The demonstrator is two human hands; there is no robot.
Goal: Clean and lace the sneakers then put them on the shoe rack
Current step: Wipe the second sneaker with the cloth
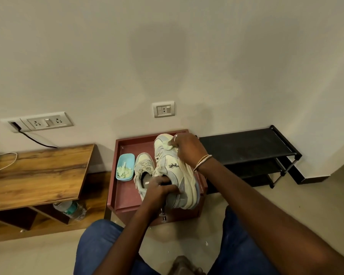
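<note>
A cream and grey sneaker (179, 175) is held tilted on its side above the red tray-top stand (125, 147). My left hand (159, 190) grips its heel collar. My right hand (187, 149) presses a pale cloth (168, 144) against the toe area. The second sneaker (143, 167), with loose laces, lies on the tray just left of the held one. The black shoe rack (246, 147) stands against the wall to the right, its top shelf bare.
A light blue tub (125, 167) with pale scraps sits on the tray's left side. A wooden desk (38, 171) stands to the left, a plastic bottle (72, 210) on its lower shelf. Wall sockets and a black cable are behind. My knees in blue jeans are below.
</note>
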